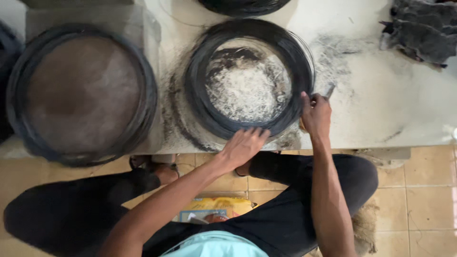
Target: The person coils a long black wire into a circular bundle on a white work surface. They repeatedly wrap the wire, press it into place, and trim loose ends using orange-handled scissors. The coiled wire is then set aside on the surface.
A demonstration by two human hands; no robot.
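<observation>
Your left hand [243, 145] lies flat, fingers spread, on the lower rim of the black wire coil [250, 78] at centre frame. Your right hand [315, 113] is at the coil's right edge, fingers pinched around a small grey tool [329, 90]; I can't tell if a strand is caught in it.

Risks as I see them:
- The coil is many thin loops, springy by the look. Lift the flat hand and the turns may fan out or tangle.
- A loose wire end near your right fingers could whip or prick.
- The coil sits near the table [381, 109] front edge, so a pull toward you could slide it off onto your lap.
- Black soot on the pale table surface means dirty, maybe slick wire and a weaker grip.

Textures: wire dull black, fine gauge; table top scratched white inside the ring. A second, larger coil [81, 95] lies at left over a brown patch. Grey rags [423, 31] sit upper right. The floor [428, 190] is tan tile.
</observation>
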